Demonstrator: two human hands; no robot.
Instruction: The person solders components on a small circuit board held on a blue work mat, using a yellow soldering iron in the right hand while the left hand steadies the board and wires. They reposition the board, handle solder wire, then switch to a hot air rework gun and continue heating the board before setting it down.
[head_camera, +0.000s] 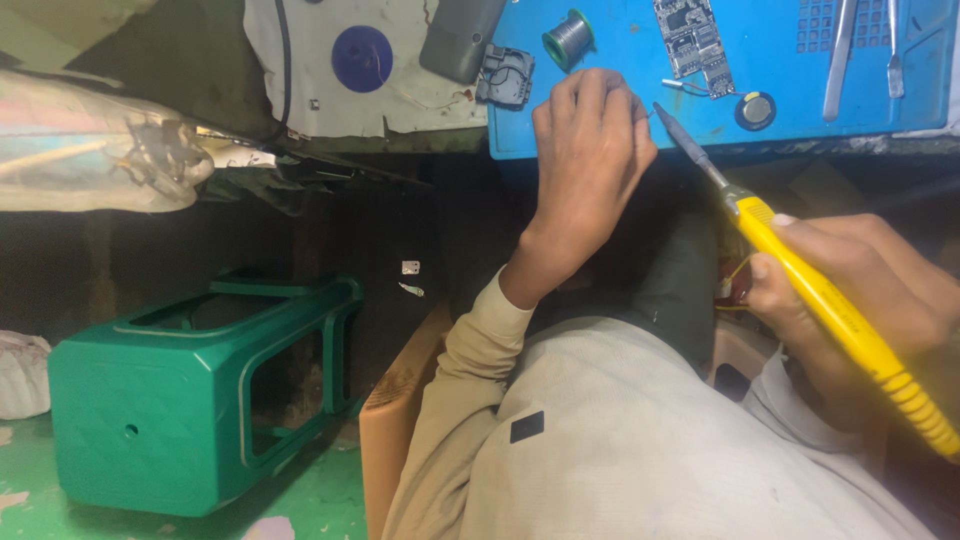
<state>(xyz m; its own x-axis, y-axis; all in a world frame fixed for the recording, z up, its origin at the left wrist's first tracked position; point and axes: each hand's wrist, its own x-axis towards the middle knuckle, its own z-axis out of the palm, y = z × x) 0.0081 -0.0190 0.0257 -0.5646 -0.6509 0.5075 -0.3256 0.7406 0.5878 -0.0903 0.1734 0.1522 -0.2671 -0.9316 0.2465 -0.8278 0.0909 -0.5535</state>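
My right hand (850, 290) grips a yellow soldering iron (830, 310), its dark metal tip (680, 135) resting near the front edge of a blue work mat (640, 60). My left hand (590, 150) lies curled on the mat's front edge, fingers pinched around something thin, possibly a fine wire; I cannot tell for sure. On the mat lie a spool of solder wire (568, 36), a green-grey circuit board (692, 42), a small round part (755, 110) and metal tweezers (840, 50).
A green plastic stool (180, 400) lies on its side on the floor at the left. A grey device (462, 35) and a white sheet with a blue circle (362, 60) sit left of the mat. My knees in light cloth fill the bottom.
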